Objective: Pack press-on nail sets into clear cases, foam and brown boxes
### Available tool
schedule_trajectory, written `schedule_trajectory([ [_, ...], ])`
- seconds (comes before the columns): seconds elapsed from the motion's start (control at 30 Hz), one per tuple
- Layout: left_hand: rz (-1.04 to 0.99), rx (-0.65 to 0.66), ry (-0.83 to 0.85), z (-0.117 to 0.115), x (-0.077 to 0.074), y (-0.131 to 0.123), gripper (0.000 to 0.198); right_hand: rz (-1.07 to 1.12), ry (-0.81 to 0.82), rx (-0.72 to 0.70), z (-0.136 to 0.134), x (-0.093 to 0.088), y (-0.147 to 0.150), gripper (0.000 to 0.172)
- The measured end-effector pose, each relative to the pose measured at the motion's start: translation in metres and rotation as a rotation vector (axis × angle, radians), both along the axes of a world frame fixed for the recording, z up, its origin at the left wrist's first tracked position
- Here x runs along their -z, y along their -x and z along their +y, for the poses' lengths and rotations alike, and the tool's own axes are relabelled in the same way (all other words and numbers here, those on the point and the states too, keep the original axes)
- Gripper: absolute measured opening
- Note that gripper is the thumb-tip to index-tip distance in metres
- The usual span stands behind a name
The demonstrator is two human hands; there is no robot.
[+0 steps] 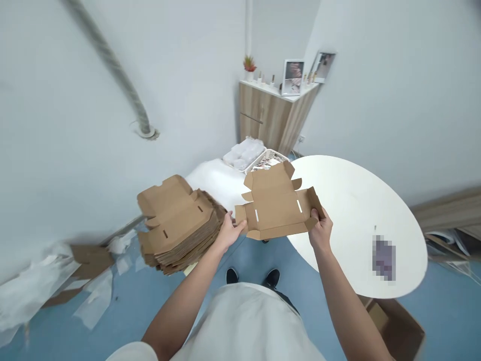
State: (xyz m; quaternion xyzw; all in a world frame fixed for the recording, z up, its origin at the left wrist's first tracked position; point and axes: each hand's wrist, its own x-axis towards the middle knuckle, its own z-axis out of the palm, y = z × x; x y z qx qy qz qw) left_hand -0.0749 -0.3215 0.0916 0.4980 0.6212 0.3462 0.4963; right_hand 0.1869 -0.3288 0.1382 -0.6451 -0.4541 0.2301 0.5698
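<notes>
A brown die-cut cardboard box blank (278, 205), partly folded up at its side flaps, hangs in the air between my two hands. My left hand (230, 231) grips its left side flap, thumb and fingers on either side of the card. At the opposite end, my right hand (320, 228) is closed around the raised right flap. Two white slots show through the panel near its sides. Left of my left hand lies a tall stack of similar flat cardboard blanks (176, 220). The round white table (345, 200) is just beyond my right hand.
White baskets (246, 153) with clear plastic items stand behind the blank. A corner cabinet (263, 113) holds a plant and picture frames. Below the table sits an open carton (400, 326). Plastic wrapping (41, 281) litters the floor at left. A pixelated patch (384, 258) covers something on the table.
</notes>
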Motion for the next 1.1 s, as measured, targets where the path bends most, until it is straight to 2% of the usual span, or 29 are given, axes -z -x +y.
schedule_trajectory([
  [0.07, -0.118, 0.096, -0.003, 0.011, 0.004, -0.031, 0.042, 0.038, -0.005, 0.074, -0.011, 0.006, -0.031, 0.043],
  [0.13, -0.099, 0.166, -0.074, 0.019, 0.005, -0.062, 0.028, 0.075, -0.006, 0.147, -0.023, 0.015, -0.060, 0.044],
  [0.2, 0.018, 0.220, -0.159, 0.025, 0.003, -0.091, 0.023, 0.104, 0.033, 0.210, -0.035, 0.025, -0.089, 0.043],
  [0.33, 0.298, 0.344, -0.292, 0.031, -0.001, -0.143, 0.018, 0.080, 0.147, 0.249, -0.061, 0.047, -0.137, 0.043],
  [0.5, 0.499, 0.495, -0.356, 0.036, 0.011, -0.194, 0.017, 0.041, 0.273, 0.276, -0.089, 0.075, -0.178, 0.033],
  [0.6, 0.530, 0.555, -0.359, 0.041, 0.022, -0.215, 0.016, 0.072, 0.367, 0.238, -0.100, 0.091, -0.191, 0.028],
  [0.67, 0.524, 0.579, -0.341, 0.047, 0.029, -0.224, 0.023, 0.083, 0.407, 0.220, -0.103, 0.100, -0.196, 0.028],
  [0.8, 0.508, 0.589, -0.262, 0.060, 0.046, -0.238, 0.042, 0.128, 0.431, 0.205, -0.104, 0.114, -0.196, 0.039],
  [0.93, 0.478, 0.610, -0.169, 0.076, 0.063, -0.247, 0.047, 0.098, 0.500, 0.256, -0.101, 0.126, -0.194, 0.050],
  [1.1, 0.378, 0.636, -0.031, 0.102, 0.084, -0.257, 0.043, 0.008, 0.623, 0.314, -0.094, 0.135, -0.193, 0.049],
])
